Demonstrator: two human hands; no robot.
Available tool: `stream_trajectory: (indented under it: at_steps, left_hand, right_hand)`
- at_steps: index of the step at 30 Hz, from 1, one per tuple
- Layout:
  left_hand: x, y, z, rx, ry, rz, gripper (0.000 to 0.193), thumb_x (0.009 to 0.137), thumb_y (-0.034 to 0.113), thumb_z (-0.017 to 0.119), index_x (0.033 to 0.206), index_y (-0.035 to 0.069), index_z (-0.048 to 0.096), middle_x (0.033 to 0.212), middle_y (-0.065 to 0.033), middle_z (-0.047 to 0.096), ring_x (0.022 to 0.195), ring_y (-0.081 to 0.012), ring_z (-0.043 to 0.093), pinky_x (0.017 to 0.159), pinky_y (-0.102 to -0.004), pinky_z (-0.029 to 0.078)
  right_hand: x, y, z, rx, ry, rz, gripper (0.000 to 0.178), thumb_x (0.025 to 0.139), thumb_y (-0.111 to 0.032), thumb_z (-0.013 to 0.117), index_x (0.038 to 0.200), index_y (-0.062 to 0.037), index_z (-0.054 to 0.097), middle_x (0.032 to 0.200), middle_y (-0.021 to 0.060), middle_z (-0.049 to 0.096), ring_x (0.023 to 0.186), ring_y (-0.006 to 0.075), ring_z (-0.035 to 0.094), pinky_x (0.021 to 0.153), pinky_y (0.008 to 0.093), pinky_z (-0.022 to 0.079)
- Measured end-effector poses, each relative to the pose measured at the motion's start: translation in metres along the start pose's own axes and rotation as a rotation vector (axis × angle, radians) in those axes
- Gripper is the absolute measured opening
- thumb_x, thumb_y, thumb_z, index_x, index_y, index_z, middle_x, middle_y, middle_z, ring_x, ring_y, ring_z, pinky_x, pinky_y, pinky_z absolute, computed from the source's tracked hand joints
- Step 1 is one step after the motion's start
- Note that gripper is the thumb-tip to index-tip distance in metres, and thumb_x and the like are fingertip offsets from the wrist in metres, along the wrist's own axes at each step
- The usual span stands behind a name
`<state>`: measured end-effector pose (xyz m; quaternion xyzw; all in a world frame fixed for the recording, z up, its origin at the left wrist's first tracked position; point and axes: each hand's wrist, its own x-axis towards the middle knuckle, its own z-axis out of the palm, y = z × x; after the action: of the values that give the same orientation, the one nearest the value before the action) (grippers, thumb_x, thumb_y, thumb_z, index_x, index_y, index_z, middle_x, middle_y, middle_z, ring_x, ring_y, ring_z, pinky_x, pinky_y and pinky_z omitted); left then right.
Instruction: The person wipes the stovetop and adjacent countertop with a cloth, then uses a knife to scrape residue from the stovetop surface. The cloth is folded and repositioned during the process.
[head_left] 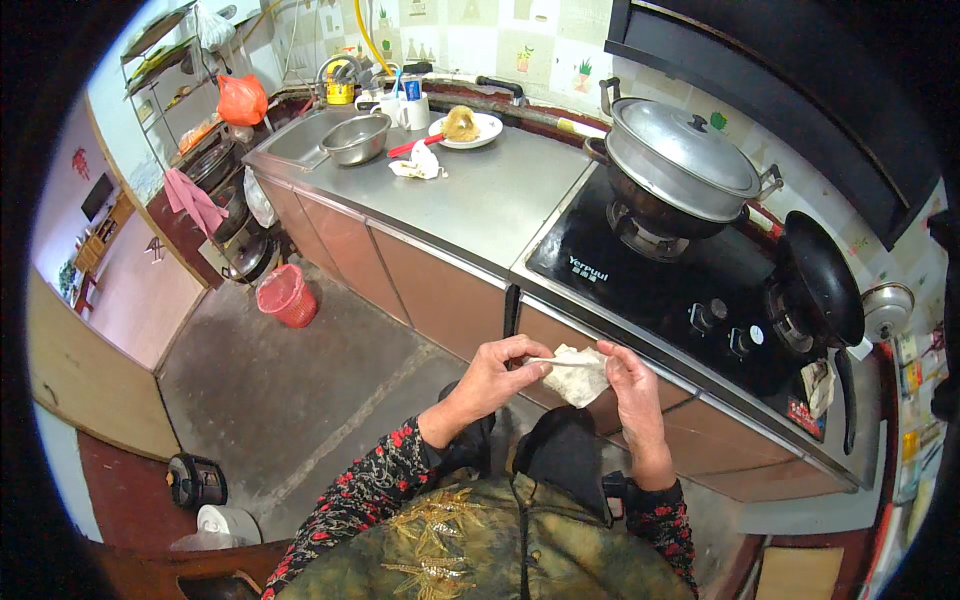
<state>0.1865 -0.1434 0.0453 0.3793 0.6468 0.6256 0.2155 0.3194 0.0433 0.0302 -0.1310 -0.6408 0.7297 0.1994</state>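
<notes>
A crumpled off-white cloth [578,378] is stretched between my two hands, in front of the cabinet doors below the stove. My left hand [496,378] pinches its left edge between thumb and fingers. At its other side my right hand [634,388] grips the edge, with the fingertips partly behind the fabric. Past my hands lies the black glass gas stove [610,255], carrying a large lidded steamer pot [680,160] on the left burner. A black frying pan [815,280] leans over the right burner.
On the steel counter [480,205] are a metal bowl [356,139], white mugs [413,112], a white plate [482,130] with a yellowish-brown scrubber, a red-handled tool [412,147] and another crumpled white cloth [420,164]. A sink [303,140] lies left. A pink basket [287,296] stands on the floor.
</notes>
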Motion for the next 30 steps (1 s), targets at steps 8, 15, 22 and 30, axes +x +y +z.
stream_trajectory:
  at_steps: [8,15,22,30]
  left_hand:
    - [-0.006,0.003,0.003,0.100,-0.010,0.096,0.022,0.084,0.004,0.066,0.106,0.003,0.068,0.093,-0.0035,0.063,0.079,-0.0101,0.057,0.072,-0.0252,0.046]
    - [-0.011,0.005,0.006,-0.022,-0.015,0.102,0.034,0.085,0.004,0.066,0.119,0.004,0.063,0.101,-0.0027,0.063,0.084,-0.0093,0.057,0.073,-0.0239,0.047]
    - [-0.010,-0.006,0.005,-0.216,-0.017,-0.056,0.045,0.087,0.009,0.068,0.129,0.002,0.055,0.103,-0.0028,0.063,0.087,-0.0092,0.056,0.076,-0.0250,0.049]
    - [-0.007,-0.032,0.006,-0.169,0.334,-0.112,0.026,0.089,0.014,0.069,0.109,-0.002,0.063,0.091,0.0004,0.064,0.080,-0.0047,0.056,0.069,-0.0208,0.047]
  right_hand:
    - [-0.007,0.004,0.008,-0.011,-0.180,0.026,0.054,0.086,-0.015,0.074,0.131,0.0054,0.050,0.116,0.0074,0.061,0.103,0.0121,0.058,0.090,0.0273,0.048]
    - [-0.004,0.009,0.010,-0.040,-0.146,0.040,0.025,0.092,-0.016,0.068,0.107,0.0024,0.063,0.093,0.0001,0.065,0.083,0.0060,0.057,0.074,0.0214,0.047]
    - [-0.003,0.008,0.016,0.037,-0.130,0.031,0.018,0.094,-0.013,0.064,0.104,0.0017,0.064,0.093,-0.0002,0.065,0.083,0.0057,0.057,0.075,0.0222,0.047]
    - [0.001,0.016,0.020,0.044,0.116,-0.037,0.019,0.093,-0.010,0.063,0.108,0.0032,0.062,0.096,0.0030,0.067,0.085,0.0076,0.060,0.078,0.0235,0.048]
